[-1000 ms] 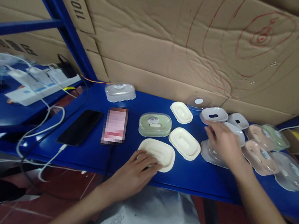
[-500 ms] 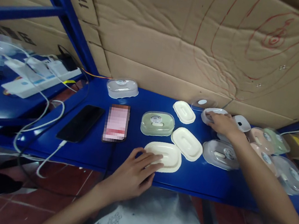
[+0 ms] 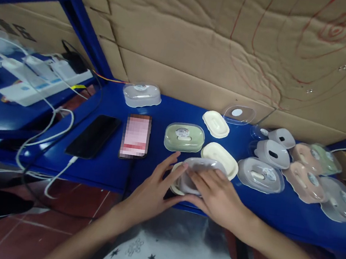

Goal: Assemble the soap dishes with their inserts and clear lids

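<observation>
A grey oval dish (image 3: 196,178) is above a cream oval piece (image 3: 176,179) at the table's front edge. My right hand (image 3: 217,195) grips the dish, fingers over its inside. My left hand (image 3: 158,185) is at the dish's left side, fingers spread, its fingertips against the rim. Another cream piece (image 3: 221,155) lies partly behind the dish, with a third (image 3: 216,124) farther back. Behind my hands sits a green box with a clear cover (image 3: 184,138). To the right is a covered grey box (image 3: 260,175).
Two phones (image 3: 93,136) (image 3: 135,136) lie on the left of the blue table (image 3: 151,165). More grey, pink and green boxes (image 3: 305,182) crowd the right side. A clear lid (image 3: 239,114) leans near the cardboard (image 3: 176,61). Cables and a power strip (image 3: 44,85) are far left.
My right hand has come from the back right to the front with the grey dish. My left hand has moved off the top of the cream piece to the dish's side.
</observation>
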`<state>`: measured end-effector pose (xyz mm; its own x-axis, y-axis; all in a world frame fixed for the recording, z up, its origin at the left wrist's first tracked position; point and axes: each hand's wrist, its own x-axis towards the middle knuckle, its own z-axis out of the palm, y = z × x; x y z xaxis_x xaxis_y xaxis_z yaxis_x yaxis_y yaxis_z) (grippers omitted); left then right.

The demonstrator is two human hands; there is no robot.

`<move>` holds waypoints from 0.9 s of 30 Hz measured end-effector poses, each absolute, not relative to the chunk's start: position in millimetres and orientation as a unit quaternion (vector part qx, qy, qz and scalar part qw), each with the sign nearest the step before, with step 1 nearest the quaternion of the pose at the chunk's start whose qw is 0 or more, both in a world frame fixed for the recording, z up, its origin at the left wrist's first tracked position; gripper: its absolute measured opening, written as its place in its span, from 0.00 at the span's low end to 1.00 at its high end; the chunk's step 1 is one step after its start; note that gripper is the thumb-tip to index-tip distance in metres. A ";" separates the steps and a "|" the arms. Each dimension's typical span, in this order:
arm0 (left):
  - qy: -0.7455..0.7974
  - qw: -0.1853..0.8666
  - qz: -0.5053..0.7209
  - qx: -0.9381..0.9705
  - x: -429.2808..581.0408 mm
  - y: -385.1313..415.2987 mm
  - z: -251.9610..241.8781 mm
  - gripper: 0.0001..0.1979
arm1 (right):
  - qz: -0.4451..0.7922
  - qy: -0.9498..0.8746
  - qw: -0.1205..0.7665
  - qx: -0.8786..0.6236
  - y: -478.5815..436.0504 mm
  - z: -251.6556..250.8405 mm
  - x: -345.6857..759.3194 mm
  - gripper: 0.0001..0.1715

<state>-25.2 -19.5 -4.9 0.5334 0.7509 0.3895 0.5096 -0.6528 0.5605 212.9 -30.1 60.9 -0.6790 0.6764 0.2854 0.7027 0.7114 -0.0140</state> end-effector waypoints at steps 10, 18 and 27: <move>0.329 0.126 0.268 0.897 -21.9 -14.2 -3.8 0.37 | -0.034 -0.920 0.102 -0.377 -37.8 45.0 245.3 0.33; 0.326 0.136 0.266 0.897 -21.9 -15.4 -2.9 0.32 | -0.009 -0.914 0.148 -0.377 -37.0 35.2 264.9 0.33; 0.355 0.195 0.275 0.872 -22.6 -16.2 4.6 0.29 | -0.112 -0.822 0.117 -0.546 109.8 98.7 330.8 0.26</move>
